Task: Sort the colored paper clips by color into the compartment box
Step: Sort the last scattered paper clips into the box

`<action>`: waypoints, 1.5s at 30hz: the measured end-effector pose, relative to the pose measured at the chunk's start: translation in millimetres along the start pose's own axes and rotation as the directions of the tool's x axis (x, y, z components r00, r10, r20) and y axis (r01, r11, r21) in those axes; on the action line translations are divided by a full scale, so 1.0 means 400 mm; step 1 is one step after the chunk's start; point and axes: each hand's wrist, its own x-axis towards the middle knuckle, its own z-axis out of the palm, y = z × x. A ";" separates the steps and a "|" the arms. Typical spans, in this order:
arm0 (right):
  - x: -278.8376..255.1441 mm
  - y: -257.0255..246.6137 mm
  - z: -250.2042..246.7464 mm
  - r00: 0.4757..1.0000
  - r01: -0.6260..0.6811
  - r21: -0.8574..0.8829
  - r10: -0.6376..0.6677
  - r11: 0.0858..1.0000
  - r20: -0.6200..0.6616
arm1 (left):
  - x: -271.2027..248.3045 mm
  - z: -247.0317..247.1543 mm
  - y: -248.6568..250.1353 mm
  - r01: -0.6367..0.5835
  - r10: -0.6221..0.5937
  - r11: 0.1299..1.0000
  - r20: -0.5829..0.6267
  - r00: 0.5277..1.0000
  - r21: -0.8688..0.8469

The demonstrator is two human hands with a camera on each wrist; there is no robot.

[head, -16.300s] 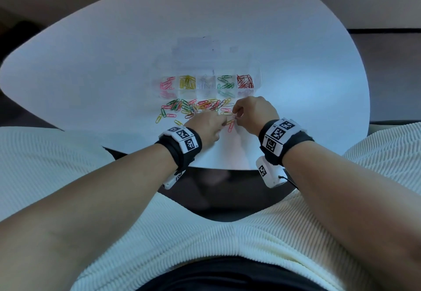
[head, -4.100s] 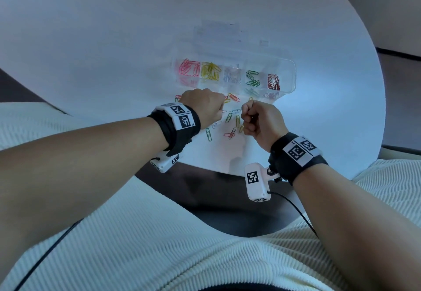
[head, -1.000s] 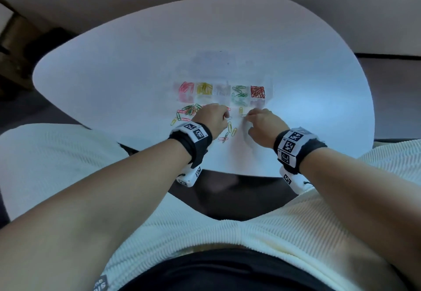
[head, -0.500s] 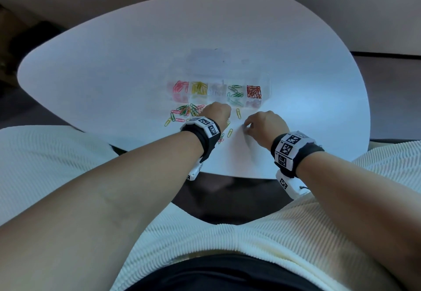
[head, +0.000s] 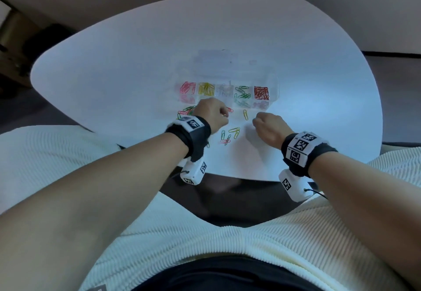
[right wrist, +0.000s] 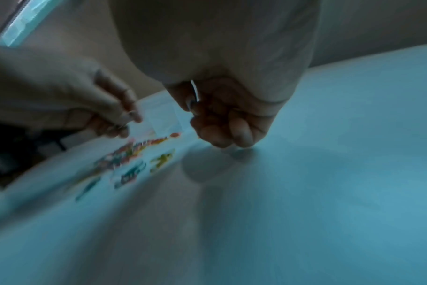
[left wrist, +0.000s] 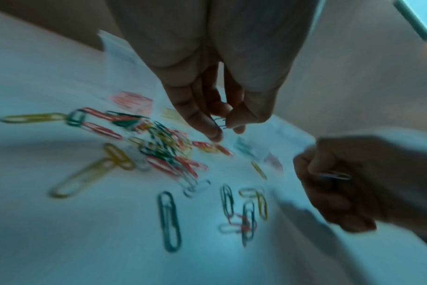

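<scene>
A clear compartment box [head: 272, 85] lies on the white table [head: 114, 74], with pink, yellow, white, green and red clips in separate compartments. Just in front of it my left hand [head: 224, 114] pinches a thin paper clip [left wrist: 219, 121] between thumb and fingertips; its colour is unclear. My right hand [head: 256, 120] is curled to the right of it, holding a white clip [right wrist: 195, 90] that also shows as the white clip [left wrist: 334, 175] in the left wrist view. A pile of loose clips [head: 186, 110] lies left of my left hand.
An orange clip [head: 245, 114] lies between my hands. A small group of green, yellow and pink clips [head: 230, 136] lies nearer the table's front edge [head: 239, 178]. The box lid [head: 216, 60] lies flat behind the box. My lap is below the table.
My right hand has drawn back slightly from the box and curled tighter. My left hand has stayed at the box's front edge. The head view has shifted.
</scene>
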 end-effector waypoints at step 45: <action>-0.028 -0.159 0.163 0.998 0.035 -0.354 -0.054 0.935 -0.043 | -0.044 -0.084 -0.137 -0.273 0.171 0.866 0.264 0.949 0.420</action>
